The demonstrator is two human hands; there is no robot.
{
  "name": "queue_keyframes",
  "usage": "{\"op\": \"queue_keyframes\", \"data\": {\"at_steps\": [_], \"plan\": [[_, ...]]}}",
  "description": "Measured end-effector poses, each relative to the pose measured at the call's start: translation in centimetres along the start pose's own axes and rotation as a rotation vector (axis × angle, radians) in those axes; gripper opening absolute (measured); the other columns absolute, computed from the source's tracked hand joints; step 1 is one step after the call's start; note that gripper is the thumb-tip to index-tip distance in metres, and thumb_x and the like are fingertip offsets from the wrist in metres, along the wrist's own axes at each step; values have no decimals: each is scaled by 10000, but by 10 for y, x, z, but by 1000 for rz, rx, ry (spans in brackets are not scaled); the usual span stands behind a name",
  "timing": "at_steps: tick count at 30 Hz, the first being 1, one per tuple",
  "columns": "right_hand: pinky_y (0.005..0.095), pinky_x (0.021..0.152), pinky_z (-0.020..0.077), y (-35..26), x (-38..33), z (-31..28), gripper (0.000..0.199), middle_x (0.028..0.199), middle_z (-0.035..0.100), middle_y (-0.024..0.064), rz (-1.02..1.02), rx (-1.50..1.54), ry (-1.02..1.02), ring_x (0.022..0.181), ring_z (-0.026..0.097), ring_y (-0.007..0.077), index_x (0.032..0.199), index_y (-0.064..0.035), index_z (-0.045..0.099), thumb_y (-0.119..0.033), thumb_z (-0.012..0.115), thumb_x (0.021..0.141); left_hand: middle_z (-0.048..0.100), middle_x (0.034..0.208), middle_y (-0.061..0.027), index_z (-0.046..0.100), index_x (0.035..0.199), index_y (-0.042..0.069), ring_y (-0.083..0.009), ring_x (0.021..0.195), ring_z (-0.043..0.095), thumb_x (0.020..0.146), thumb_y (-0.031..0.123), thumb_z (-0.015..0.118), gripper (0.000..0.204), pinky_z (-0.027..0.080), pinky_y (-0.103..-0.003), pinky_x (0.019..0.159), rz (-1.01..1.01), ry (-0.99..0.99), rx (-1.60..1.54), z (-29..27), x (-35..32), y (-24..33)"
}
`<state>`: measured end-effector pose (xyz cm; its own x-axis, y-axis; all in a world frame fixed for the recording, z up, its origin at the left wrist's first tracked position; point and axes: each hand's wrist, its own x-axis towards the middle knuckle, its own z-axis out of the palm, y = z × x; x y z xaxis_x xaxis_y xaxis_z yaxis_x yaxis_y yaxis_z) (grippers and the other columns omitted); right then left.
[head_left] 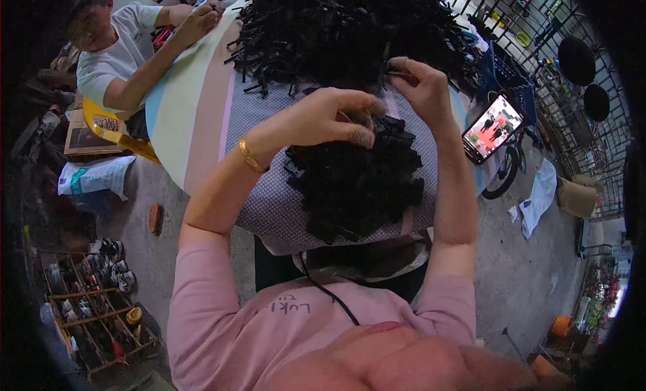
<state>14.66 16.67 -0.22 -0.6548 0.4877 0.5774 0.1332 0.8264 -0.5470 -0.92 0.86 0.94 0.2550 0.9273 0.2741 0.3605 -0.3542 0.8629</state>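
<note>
Pink short-sleeved shirt [296, 324], small dark handwritten-style marking on chest. Gold bangle [251, 157] on left wrist. Thin black cable [330, 293] runs down over shirt front. Forearms bare, no gloves, no rings visible.
</note>
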Motion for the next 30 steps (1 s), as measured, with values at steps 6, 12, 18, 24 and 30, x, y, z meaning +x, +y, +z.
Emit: {"op": "queue_keyframes", "data": {"at_steps": [6,12,18,24,30], "plan": [[212,583,479,-40,-5,0,256,746,595,64,-253,-20,38,660,599,114,957,-28,625,-3,654,705,569,979,-95,447,1163,-12,-163,876,584,845,210,569,407,485,-272,785,-197,365,-332,-13,5,-2],[274,503,483,-35,-9,20,187,707,566,22,-531,-104,72,603,586,158,889,-98,612,-136,645,709,558,1015,-138,455,1173,-14,-209,894,598,810,268,612,486,493,-333,820,-190,145,-854,-15,4,-18],[274,516,494,-40,-8,20,205,762,598,24,-626,-190,121,603,593,166,926,-110,620,-96,628,722,560,1016,-143,452,1189,3,-218,915,593,789,183,638,477,481,-349,847,-144,142,-929,-21,5,-20],[204,597,483,-55,-10,14,118,761,604,50,-141,196,85,656,584,121,896,2,600,-53,593,792,558,1004,-121,456,1130,21,-190,914,581,778,58,623,391,487,-315,820,-59,388,-693,-19,8,-14],[146,500,331,-57,-14,20,145,670,524,-27,222,521,-90,561,424,28,925,-8,572,-123,501,871,558,969,-83,440,1089,24,-126,887,556,784,29,607,347,481,-268,792,-22,505,-302,0,7,-3]]}}
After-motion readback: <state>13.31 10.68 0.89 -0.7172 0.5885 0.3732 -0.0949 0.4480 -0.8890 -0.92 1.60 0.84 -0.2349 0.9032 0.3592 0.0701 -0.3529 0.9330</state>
